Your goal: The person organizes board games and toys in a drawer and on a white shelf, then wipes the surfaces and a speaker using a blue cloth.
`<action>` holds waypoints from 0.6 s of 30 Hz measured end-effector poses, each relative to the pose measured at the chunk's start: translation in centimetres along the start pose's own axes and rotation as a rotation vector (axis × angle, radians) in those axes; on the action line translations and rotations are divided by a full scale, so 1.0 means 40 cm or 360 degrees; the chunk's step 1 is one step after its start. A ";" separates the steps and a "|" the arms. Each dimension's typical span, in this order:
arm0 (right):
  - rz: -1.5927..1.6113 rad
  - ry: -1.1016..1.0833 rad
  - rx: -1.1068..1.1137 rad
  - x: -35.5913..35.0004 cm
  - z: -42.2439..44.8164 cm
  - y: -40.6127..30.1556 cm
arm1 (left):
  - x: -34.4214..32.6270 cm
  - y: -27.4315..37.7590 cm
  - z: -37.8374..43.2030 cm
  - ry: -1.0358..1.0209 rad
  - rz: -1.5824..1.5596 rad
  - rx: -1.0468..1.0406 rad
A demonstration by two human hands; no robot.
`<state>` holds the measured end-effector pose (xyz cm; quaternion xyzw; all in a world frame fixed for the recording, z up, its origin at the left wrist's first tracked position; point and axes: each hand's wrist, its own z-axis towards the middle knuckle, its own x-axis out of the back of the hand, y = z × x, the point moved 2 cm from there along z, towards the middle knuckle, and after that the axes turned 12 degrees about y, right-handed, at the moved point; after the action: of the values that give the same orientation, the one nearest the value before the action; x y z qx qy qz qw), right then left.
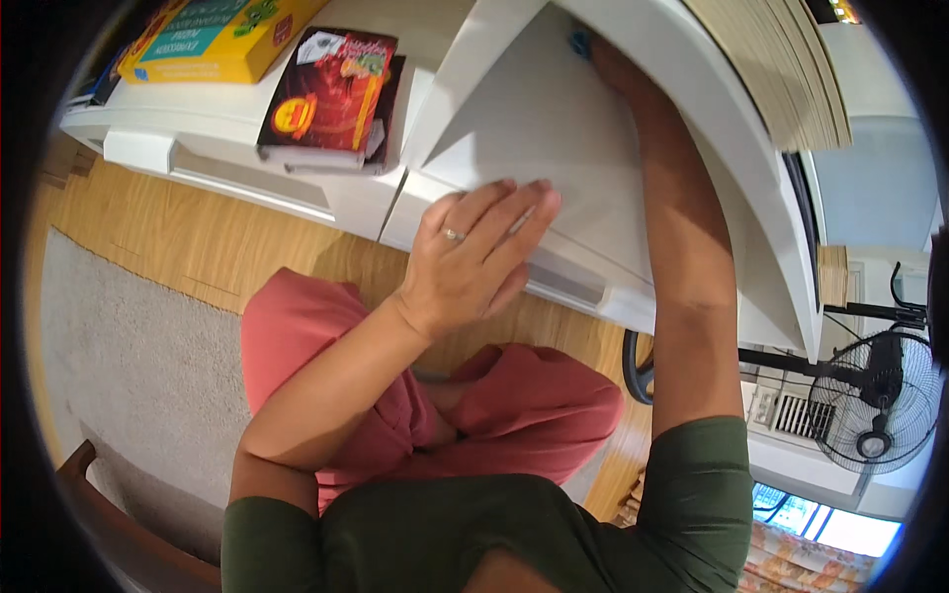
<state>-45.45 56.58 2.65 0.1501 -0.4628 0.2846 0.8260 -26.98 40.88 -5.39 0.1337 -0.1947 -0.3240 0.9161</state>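
My right arm reaches deep into a white shelf compartment [549, 126]. At its far end, my right hand [604, 63] is partly hidden in shadow by the upper board. A small bit of blue material [580, 44], seemingly a cloth, shows at the fingers of that hand, pressed near the compartment's back. In front of the compartment's opening hovers my left hand [482, 256], with a ring on one finger. It holds nothing, its fingers stretched out and slightly parted. The compartment's grey-white floor lies beneath both hands.
Left of the compartment, a thick red-and-black book [326, 96] lies stacked on another, beside a yellow puzzle box [215, 44]. More books [778, 74] rest on top of the unit. White drawers [245, 181] run below. A black fan [871, 408] stands at right; a rug [141, 341] covers the left floor.
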 end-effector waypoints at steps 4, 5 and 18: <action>-0.0177 0.0085 -0.0331 0.036 -0.261 0.233 | 0.032 -0.012 -0.015 -0.0097 0.0161 0.0042; -0.0284 0.0108 -0.0451 0.063 -0.321 0.290 | 0.027 -0.011 -0.014 -0.0117 0.0135 0.0061; -0.0546 0.0269 -0.0848 0.084 -0.442 0.508 | 0.002 0.017 -0.009 -0.0202 0.0490 -0.0126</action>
<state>-44.47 82.86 -4.11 -0.0198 -0.4187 0.0216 0.9076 -26.41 41.37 -5.43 0.0452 -0.2574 -0.1951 0.9453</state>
